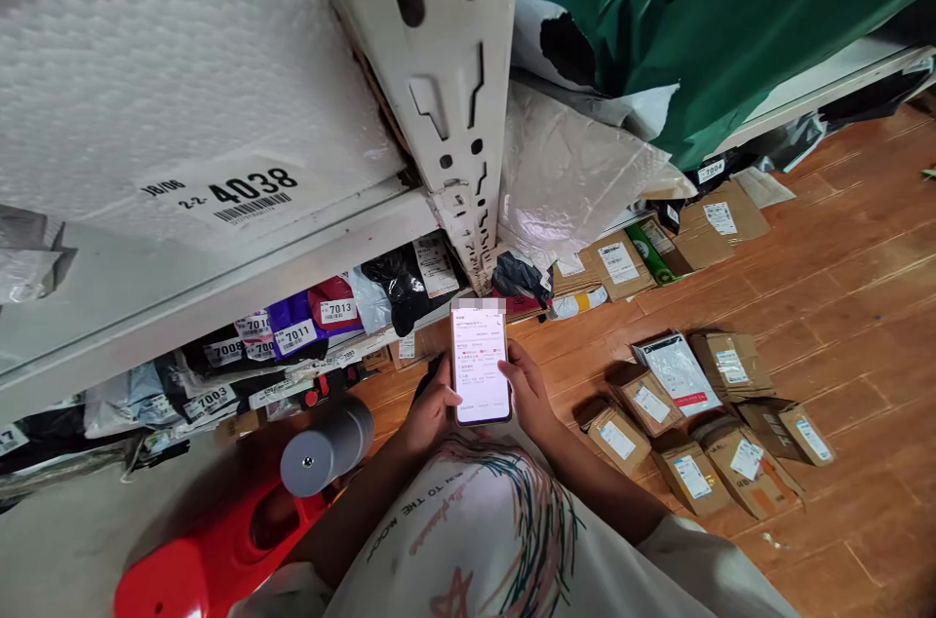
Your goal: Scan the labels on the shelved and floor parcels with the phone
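Note:
A smartphone (481,374) with a bright white screen of small text is held upright in front of my body. My left hand (430,406) grips its left edge, the thumb resting at the lower left of the screen. On the other side, my right hand (527,392) holds the right edge, with its thumb on the screen's border. Something dark sits beside or under my left fingers, and I cannot make out what it is. Most of the fingers behind the phone are hidden.
A perforated white shelf post (457,62) rises ahead. Left is a foam-wrapped parcel (182,62) labelled 4038, above shelved bags (296,333). A green bag (702,23) overhangs at right. Cardboard boxes (691,477) lie on the wooden floor (863,306). A red machine (212,550) stands lower left.

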### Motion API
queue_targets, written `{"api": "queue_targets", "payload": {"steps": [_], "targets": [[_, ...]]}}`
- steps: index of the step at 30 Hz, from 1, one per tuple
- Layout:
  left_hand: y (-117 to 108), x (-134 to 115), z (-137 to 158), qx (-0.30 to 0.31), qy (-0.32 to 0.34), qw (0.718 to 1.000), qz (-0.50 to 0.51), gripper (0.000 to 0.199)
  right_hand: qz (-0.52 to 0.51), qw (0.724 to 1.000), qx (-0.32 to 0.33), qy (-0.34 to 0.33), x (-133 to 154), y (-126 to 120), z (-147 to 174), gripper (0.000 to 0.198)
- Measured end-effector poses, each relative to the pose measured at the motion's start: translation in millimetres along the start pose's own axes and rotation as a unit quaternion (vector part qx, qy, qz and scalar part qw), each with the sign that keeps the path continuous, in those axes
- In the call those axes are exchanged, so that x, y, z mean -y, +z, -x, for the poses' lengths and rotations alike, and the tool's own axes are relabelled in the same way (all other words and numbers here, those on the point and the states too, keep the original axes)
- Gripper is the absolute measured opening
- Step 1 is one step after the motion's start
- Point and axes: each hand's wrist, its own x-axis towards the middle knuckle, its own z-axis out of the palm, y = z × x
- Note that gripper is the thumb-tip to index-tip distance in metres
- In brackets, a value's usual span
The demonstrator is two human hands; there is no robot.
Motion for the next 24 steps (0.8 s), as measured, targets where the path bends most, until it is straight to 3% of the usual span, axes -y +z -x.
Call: {"api": "queue_targets", "payload": {"steps": [16, 24], "targets": [[-16.0, 10.6, 2.5, 0.015, 0.003, 0.996, -0.085, 0.09, -0.024, 0.998, -0.052, 0.016, 17.0, 18.4, -17.4, 0.031], [-7.2, 3.7, 4.3, -0.004, -0.018, 0.989, -0.149, 0.094, 0.018, 0.998, -0.065, 0.006, 20.1, 21.7, -17.3, 0.042]]}}
